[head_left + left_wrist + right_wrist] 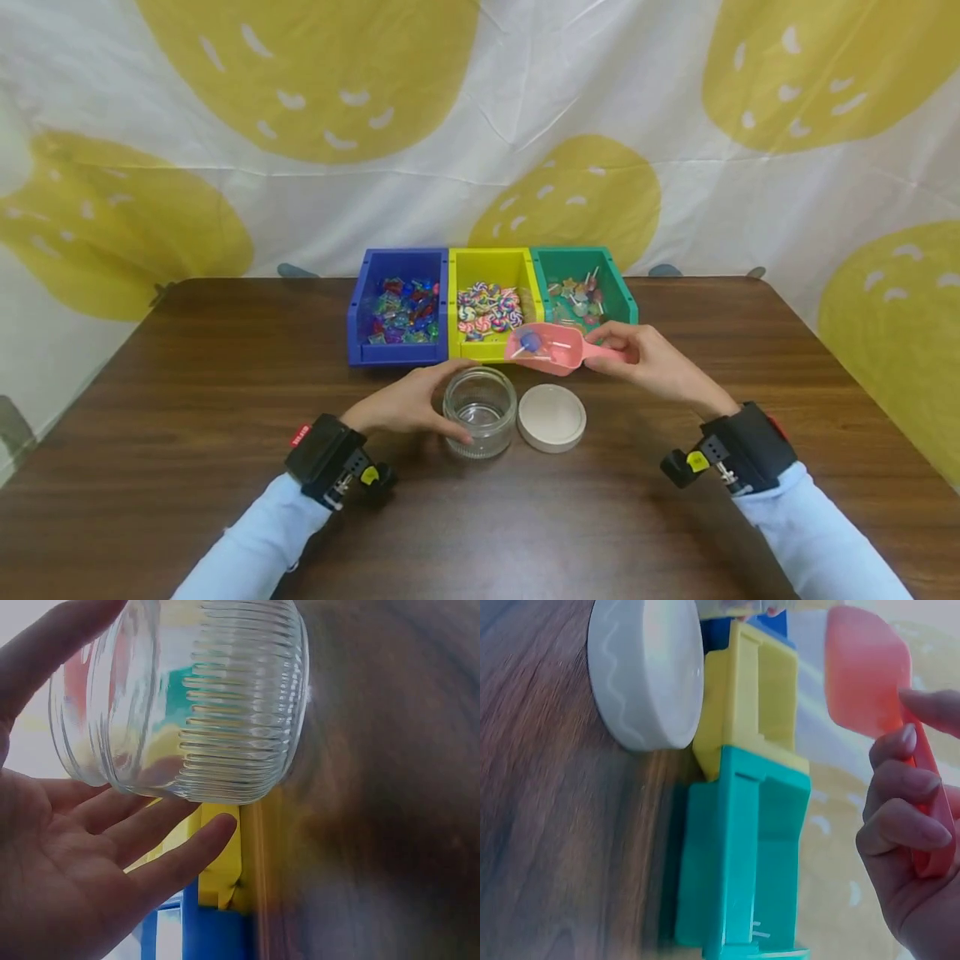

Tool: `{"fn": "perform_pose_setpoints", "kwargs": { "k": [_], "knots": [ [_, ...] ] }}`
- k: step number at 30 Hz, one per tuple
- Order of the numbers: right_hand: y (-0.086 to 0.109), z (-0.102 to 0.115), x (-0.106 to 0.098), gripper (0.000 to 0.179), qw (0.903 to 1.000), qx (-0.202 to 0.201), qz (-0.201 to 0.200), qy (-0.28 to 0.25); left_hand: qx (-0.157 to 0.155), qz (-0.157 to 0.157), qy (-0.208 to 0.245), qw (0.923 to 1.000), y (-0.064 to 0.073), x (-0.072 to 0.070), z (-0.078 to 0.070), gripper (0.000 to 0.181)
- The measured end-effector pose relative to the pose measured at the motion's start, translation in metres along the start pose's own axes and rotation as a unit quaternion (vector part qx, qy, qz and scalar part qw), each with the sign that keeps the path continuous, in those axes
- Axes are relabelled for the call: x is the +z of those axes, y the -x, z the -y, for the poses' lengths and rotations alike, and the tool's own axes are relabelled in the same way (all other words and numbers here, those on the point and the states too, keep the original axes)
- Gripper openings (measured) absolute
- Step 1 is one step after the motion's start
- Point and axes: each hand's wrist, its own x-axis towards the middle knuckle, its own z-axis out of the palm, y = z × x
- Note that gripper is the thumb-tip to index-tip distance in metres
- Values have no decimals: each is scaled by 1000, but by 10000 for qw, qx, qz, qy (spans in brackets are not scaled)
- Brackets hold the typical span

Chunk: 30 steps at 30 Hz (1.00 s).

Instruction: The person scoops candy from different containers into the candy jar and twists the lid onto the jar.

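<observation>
My left hand (405,404) holds the clear glass jar (482,437) around its side, thumb toward me and fingers behind. The jar is uncapped, stands upright on the table and appears to hold nothing. Ribbed glass shows on its lower half in the left wrist view. In my right hand (656,362), the handle of a pink scoop (566,357) is gripped, the scoop raised in front of the yellow bin (491,352). A blue lollipop (530,341) and pale sticks lie in the scoop. Beside the jar, a white lid (552,416) rests flat.
Three joined bins stand at the back. The blue bin (397,356) contains shiny gem-like pieces; the yellow one has swirl lollipops (491,312). Stick candies (581,296) sit in the green bin (626,310). Behind the wooden table (510,533) hangs a patterned cloth (562,75).
</observation>
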Motion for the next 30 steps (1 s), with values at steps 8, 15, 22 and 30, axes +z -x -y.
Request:
{"fn": "perform_pose_setpoints", "kwargs": {
  "k": [8, 15, 22, 30],
  "knots": [
    [-1, 15, 5, 20, 9976, -211, 652, -2, -44, -45, 123, 9999, -3, 4, 1, 83],
    [-2, 27, 1, 20, 9932, -514, 615, 840, -80, -66, 208, 9997, -3, 6, 2, 82],
    [-4, 46, -3, 17, 9800, -999, 286, 1696, -103, -51, 155, 9998, -3, 6, 1, 83],
    [-3, 64, -1, 14, 9636, -1416, -78, 2265, 10, -49, 96, 9999, -2, 5, 0, 81]
  ]
}}
